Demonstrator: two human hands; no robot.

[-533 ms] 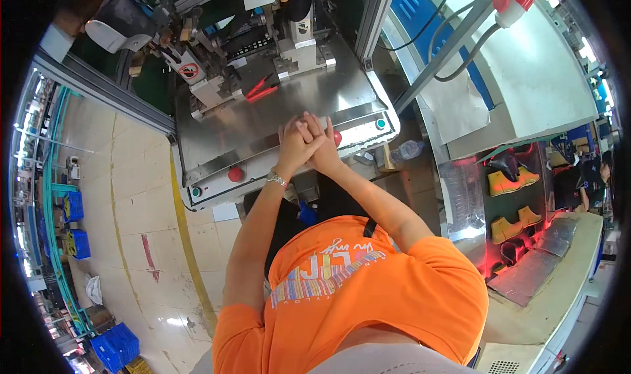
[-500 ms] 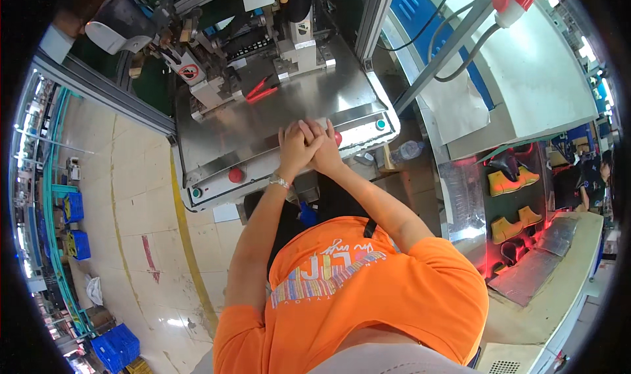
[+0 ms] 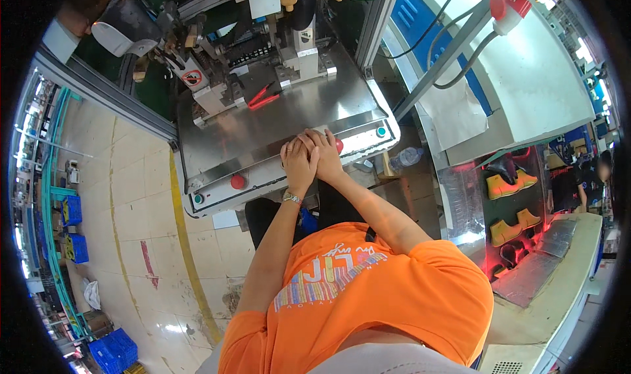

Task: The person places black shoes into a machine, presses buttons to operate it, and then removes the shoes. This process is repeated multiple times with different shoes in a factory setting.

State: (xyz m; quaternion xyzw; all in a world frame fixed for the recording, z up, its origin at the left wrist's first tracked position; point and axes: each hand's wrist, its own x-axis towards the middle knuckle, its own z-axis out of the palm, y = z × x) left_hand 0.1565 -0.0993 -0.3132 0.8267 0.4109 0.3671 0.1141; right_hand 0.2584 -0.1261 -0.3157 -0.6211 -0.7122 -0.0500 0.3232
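Note:
My two hands rest together at the front edge of a metal machine table (image 3: 263, 121). My left hand (image 3: 299, 169), with a bracelet at its wrist, lies with its fingers stretched forward. Against it, partly over its fingers, lies my right hand (image 3: 327, 160), its fingers also extended. I see no object in either one. Close beside the right hand is a red push button (image 3: 338, 146). Farther back on the table lies a pair of red-handled snips (image 3: 264, 101), apart from both hands.
Metal machine fixtures (image 3: 301, 65) stand at the back of the table. Another red button (image 3: 237, 181) and green buttons (image 3: 381, 131) sit on the front panel. To the right, yellow boots (image 3: 506, 185) stand in a red-lit conveyor. Blue crates (image 3: 115, 351) are on the floor at left.
My hands were clasped with fingers crossed; now the fingers are laid straighter, side by side and overlapping. The hands have shifted slightly toward me. The snips have not moved on the table.

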